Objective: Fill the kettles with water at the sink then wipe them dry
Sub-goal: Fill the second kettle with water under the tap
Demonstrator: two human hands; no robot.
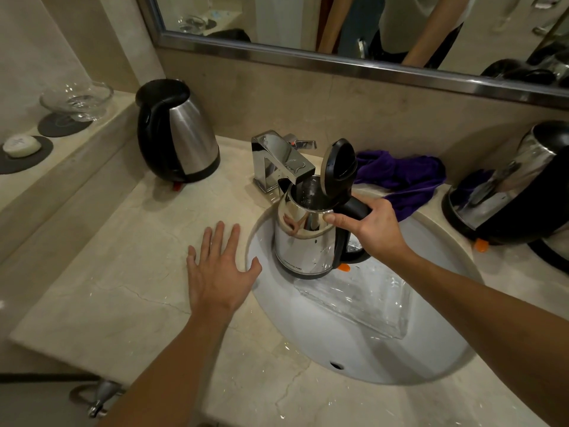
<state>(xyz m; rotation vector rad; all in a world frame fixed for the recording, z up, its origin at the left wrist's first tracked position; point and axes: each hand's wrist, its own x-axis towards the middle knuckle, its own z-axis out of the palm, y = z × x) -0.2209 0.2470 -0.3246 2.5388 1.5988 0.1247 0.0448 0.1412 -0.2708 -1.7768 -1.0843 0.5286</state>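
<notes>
Bathroom, marble surface (129, 272) | my right hand (369, 226) grips the open kettle (304, 241) by its handle, mouth under the tap (277, 158) over the sink (354, 349), probably filling | left hand (215, 272) spread flat, bracing | purple cloth (403, 177) waits nearby.

The kettle (304, 238) in my right hand (374, 228) is shiny silver with a black handle, black lid and an orange tab. Behind that hand lies a purple cloth (403, 177). Under my left hand (220, 266) the table (123, 272) is beige marble with faint veins, beside the white sink (354, 349).
</notes>
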